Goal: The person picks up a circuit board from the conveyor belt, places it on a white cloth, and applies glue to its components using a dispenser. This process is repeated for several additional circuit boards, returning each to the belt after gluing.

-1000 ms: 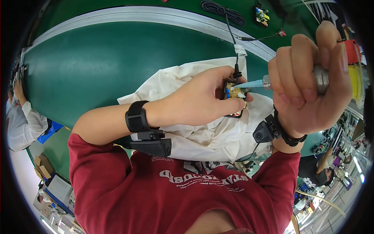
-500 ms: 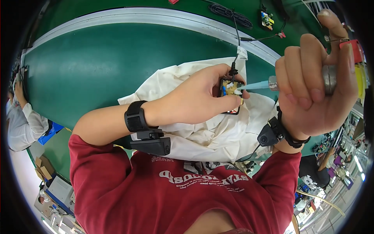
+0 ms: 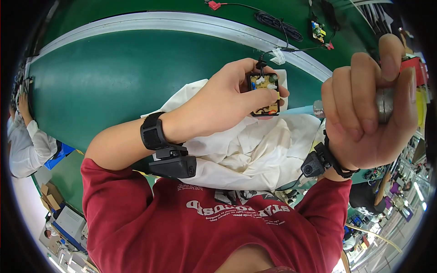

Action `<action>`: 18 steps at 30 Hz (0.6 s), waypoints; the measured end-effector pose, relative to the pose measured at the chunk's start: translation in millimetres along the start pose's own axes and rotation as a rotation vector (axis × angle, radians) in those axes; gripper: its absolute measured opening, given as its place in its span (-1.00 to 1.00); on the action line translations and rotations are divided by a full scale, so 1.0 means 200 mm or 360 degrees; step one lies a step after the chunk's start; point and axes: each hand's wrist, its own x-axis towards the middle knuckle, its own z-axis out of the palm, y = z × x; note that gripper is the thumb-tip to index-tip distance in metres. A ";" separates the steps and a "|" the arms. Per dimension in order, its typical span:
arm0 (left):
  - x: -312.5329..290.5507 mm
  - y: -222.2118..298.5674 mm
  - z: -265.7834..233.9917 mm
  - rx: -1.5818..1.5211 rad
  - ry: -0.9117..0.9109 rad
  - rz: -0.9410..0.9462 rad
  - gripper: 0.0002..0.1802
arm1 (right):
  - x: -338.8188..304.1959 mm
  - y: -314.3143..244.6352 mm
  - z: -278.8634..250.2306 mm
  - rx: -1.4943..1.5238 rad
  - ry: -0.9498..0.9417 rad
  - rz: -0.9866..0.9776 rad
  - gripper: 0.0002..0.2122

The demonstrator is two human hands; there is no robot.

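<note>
My left hand [image 3: 223, 98] is closed on a small black adapter case, its thumb lying across the tan circuit board [image 3: 261, 85] inside. White blobs and small parts show on the board, and a black cord [image 3: 261, 63] leaves the case's far end. My right hand [image 3: 364, 104] is wrapped round a glue dispenser with a pale blue tapered nozzle [image 3: 300, 110]; most of its body is hidden by the fingers. The nozzle points left, its tip close to the case's lower right edge; whether it touches cannot be told. Beneath the case lies a white cloth [image 3: 264, 150].
A pale metal rail [image 3: 182, 20] curves across the green bench [image 3: 114, 68]. Beyond it lie a coiled black cable [image 3: 277, 25], another small circuit board [image 3: 317, 32] and a red clip [image 3: 214, 5]. At far left sits a person in white [image 3: 32, 150] near a blue bin [image 3: 59, 154].
My left hand has moved the case up and slightly left, away from the cloth. The nozzle tip, over the board before, is now at the case's lower right; my right hand is slightly lower.
</note>
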 end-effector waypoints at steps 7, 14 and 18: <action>0.00 0.00 -0.01 0.0031 -0.0069 -0.0011 -0.66 | 0.00 -0.01 0.01 -0.0065 0.0001 0.0026 -0.81; 0.00 0.00 0.00 0.0013 -0.0059 -0.0031 -0.65 | 0.05 0.00 -0.03 -0.0102 -0.0253 0.0025 -0.81; 0.01 -0.01 -0.01 -0.0029 -0.0081 -0.0041 -0.64 | 0.10 0.03 -0.09 0.0213 -0.0607 0.0002 -0.80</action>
